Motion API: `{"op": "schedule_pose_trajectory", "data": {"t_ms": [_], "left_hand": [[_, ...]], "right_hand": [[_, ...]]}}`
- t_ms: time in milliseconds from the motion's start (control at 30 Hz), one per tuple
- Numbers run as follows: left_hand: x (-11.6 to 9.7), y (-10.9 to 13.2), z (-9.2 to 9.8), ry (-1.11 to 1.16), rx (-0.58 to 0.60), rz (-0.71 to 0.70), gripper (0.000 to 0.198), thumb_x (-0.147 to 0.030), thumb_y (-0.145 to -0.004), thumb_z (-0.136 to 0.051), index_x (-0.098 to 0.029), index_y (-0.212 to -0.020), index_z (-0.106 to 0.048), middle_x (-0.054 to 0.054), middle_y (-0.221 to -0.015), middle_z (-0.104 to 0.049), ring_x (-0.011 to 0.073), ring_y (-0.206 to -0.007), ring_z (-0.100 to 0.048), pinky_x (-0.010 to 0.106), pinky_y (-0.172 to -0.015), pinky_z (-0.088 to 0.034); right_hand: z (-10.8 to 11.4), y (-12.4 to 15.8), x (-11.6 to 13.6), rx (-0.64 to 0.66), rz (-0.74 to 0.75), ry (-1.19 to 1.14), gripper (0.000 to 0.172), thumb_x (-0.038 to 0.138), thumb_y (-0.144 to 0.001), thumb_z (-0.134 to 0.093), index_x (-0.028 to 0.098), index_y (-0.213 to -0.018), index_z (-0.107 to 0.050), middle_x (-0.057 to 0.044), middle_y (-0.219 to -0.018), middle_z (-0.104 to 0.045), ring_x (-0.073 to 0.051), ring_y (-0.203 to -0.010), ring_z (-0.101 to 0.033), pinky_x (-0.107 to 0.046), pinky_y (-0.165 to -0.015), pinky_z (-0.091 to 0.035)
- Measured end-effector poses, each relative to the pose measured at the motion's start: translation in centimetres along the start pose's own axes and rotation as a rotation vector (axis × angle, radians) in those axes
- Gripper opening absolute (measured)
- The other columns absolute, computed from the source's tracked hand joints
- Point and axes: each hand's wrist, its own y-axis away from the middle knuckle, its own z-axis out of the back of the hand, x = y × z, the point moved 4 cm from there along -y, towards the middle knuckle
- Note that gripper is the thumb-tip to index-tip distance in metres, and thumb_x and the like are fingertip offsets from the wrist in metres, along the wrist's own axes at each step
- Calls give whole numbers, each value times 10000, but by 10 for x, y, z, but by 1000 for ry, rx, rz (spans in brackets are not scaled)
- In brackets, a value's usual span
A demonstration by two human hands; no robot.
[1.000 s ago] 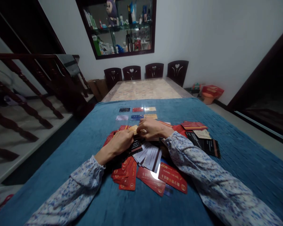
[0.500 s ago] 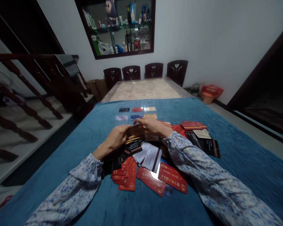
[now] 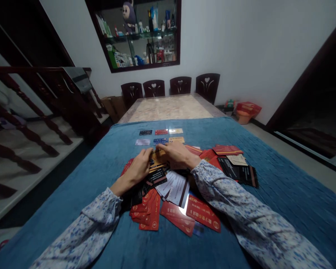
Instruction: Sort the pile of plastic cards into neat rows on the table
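- Watching from my remote seat, I see the left hand point(image 3: 138, 164) and the right hand point(image 3: 176, 152) meeting over the blue cloth point(image 3: 86, 175), nearer its far edge than the bottom of my view.
- Gold cards point(image 3: 157, 160) lie between the two hands — just right of the left fingertips and beneath the right ones.
- Both hands are bent, fingertips close together; I cannot tell whether either one pinches a card.
- Black cards point(image 3: 157, 176) sit just below the gold ones, beside the left wrist.
- Pale striped cards point(image 3: 179, 188) fan out below the right hand, with a left red stack point(image 3: 149, 213) and a large red card point(image 3: 204, 213) lower down.
- Toward the cloth's right edge, beyond the right sleeve point(image 3: 226, 190), rests a mixed pile point(image 3: 238, 172) of red, beige and black cards.
- Near the far edge, six cards lie in two rows — the front yellow card point(image 3: 176, 139) just beyond the right hand.
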Motion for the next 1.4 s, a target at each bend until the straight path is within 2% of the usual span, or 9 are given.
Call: {"op": "schedule_pose_trajectory", "data": {"t_ms": [133, 333, 633, 800, 967, 1067, 1233, 1400], "left_hand": [[0, -1, 1, 5, 15, 19, 480, 10, -787, -481, -166, -1225, -566, 92, -1090, -620, 219, -1013, -627, 404, -983, -539], [-1, -1, 4, 32, 14, 35, 479, -18, -787, -523, -172, -1238, -563, 87, -1114, -612, 221, -1048, -631, 398, -1012, -534], [2, -2, 9, 46, -3, 40, 535, -80, -775, -585, -161, -1302, -545, 99, -1164, -612, 254, -1122, -622, 437, -1053, -518], [4, -3, 10, 28, -1, 55, 484, -74, -773, -584, -153, -1250, -569, 102, -1127, -611, 245, -1085, -619, 423, -1017, -524], [3, -3, 15, 8, -2, 26, 391, -112, -809, -574, -155, -1198, -589, 88, -1075, -597, 218, -983, -610, 389, -935, -542], [1, -4, 20, -27, 16, 7, 353, -142, -817, -580, -147, -1169, -603, 100, -1084, -585, 229, -985, -601, 392, -928, -542], [-1, -10, 26, -112, 35, -16, 339, -191, -828, -604, -147, -1164, -622, 131, -1118, -601, 282, -1054, -572, 450, -964, -518], [-5, -25, 27, -161, 67, -61, 308, -208, -820, -626, -163, -1124, -637, 131, -1119, -620, 288, -1056, -569, 464, -977, -494]], "right_hand": [[-5, 0, 0, -7, 15, -10, 471, 271, -929, -585, 237, -1396, -529, -124, -1141, -709, -247, -941, -678, -303, -736, -412], [-10, -2, -3, -45, 57, -61, 463, 289, -922, -598, 190, -1373, -560, -145, -1168, -665, -259, -1029, -624, -329, -809, -433], [-6, -1, -1, -62, 58, -69, 434, 261, -920, -600, 155, -1340, -586, -159, -1148, -636, -277, -1052, -584, -356, -823, -445], [-9, -3, -2, -76, 54, -88, 492, 261, -912, -626, 133, -1382, -559, -175, -1172, -634, -288, -1078, -582, -379, -853, -457], [-4, -2, -1, -102, 48, -87, 440, 275, -919, -646, 156, -1340, -593, -154, -1175, -622, -268, -1078, -561, -374, -878, -452], [0, -2, -1, -110, 65, -54, 443, 310, -915, -668, 157, -1326, -604, -163, -1225, -591, -275, -1115, -523, -376, -880, -459], [2, -4, -9, -101, 98, -40, 473, 302, -894, -697, 162, -1335, -596, -166, -1301, -552, -285, -1179, -470, -385, -912, -459], [4, -4, -24, -115, 100, -22, 431, 343, -906, -683, 169, -1293, -610, -157, -1269, -574, -288, -1172, -475, -367, -850, -448]]}}
